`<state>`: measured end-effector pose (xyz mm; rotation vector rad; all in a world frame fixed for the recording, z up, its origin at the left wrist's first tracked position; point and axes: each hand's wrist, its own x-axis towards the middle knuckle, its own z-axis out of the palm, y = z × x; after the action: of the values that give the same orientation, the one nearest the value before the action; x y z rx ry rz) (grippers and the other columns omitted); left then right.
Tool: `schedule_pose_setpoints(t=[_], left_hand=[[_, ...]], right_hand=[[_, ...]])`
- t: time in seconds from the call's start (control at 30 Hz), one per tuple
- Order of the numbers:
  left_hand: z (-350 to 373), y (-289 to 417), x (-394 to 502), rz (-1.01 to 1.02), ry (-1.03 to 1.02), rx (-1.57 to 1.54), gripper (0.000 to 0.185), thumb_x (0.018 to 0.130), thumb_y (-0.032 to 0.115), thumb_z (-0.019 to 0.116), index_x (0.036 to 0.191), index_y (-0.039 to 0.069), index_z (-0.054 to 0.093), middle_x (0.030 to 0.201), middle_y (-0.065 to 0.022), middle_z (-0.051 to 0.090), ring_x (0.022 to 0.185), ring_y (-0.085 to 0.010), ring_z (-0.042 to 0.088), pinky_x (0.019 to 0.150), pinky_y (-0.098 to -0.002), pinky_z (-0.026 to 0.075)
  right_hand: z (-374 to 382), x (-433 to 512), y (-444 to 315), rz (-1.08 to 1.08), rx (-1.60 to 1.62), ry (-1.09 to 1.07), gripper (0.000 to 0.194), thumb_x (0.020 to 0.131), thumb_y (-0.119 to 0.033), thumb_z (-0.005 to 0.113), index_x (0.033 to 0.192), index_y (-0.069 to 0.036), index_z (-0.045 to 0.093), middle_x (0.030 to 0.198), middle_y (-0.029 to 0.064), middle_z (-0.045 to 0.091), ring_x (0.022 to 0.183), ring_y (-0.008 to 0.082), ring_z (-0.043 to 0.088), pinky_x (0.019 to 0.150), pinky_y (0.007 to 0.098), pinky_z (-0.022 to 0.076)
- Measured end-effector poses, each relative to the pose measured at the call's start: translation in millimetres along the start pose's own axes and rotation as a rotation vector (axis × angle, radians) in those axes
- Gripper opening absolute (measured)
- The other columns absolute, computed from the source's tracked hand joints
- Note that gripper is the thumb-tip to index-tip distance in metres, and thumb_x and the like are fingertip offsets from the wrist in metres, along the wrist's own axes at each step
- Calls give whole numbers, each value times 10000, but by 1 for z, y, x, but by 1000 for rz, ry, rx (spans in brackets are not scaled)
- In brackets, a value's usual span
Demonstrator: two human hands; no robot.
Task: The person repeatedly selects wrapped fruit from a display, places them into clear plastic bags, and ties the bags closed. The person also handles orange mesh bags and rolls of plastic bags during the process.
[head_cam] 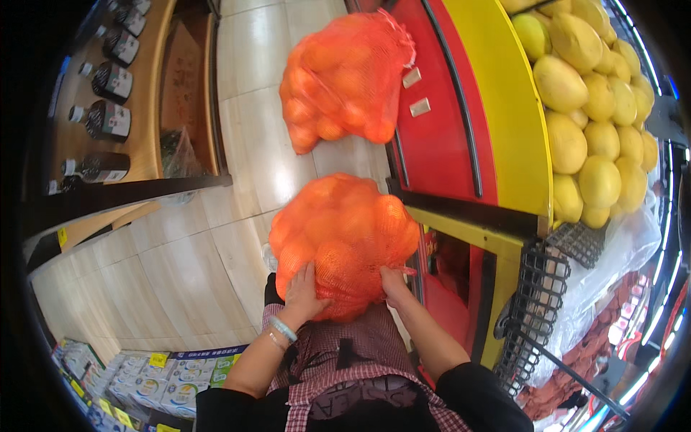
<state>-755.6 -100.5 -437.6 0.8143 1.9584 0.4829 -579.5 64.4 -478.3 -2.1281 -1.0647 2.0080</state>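
Right in front of my body is a large orange mesh bag (pixel 340 232) bulging with round orange citrus fruit. My left hand (pixel 305 294) rests on its near left side, with the fingers spread over the mesh. On the near right side, my right hand (pixel 395 286) grips the gathered mesh, close to a pinkish tie end (pixel 406 270). Its fingertips are partly hidden by the bag. Farther off, a second mesh bag of the same fruit (pixel 340 81) lies on the tiled floor against a red display panel, apart from both hands.
To the right stands a red and yellow display stand (pixel 488 102) heaped with yellow melons (pixel 561 83). A black plastic grid (pixel 534 313) edges it nearer me. Wooden shelves with dark bottles (pixel 110 81) rise on the left. Stacked cartons (pixel 178 380) sit at lower left. Pale tiles (pixel 183 259) cover the floor.
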Motion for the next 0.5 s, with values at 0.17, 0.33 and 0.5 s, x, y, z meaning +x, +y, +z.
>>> schedule_pose_setpoints(t=[0.17, 0.33, 0.5], left_hand=[[19, 12, -1, -75, -34, -33, 1103, 584, 399, 822, 1388, -35, 205, 1384, -242, 323, 1260, -376, 361, 1034, -428, 327], [27, 22, -5, -121, 112, -152, 1173, 556, 389, 844, 1405, -26, 149, 1379, -250, 334, 1239, -386, 393, 1024, -395, 349], [26, 44, 11, -300, 251, -316, 1203, 561, 403, 840, 1402, -53, 112, 1349, -270, 372, 1203, -375, 446, 963, -401, 411]], right_hand=[[-16, -8, -4, -30, -264, -2, 375, 821, -168, 506, 1072, 105, 564, 1061, 178, 616, 962, 273, 594, 815, 353, 459], [4, -17, -53, -125, -506, -90, 373, 810, -197, 508, 1026, 96, 590, 988, 217, 642, 947, 310, 616, 820, 372, 461], [38, -9, -124, -281, -781, -156, 373, 795, -227, 519, 970, 93, 598, 961, 264, 630, 935, 357, 616, 787, 407, 472]])
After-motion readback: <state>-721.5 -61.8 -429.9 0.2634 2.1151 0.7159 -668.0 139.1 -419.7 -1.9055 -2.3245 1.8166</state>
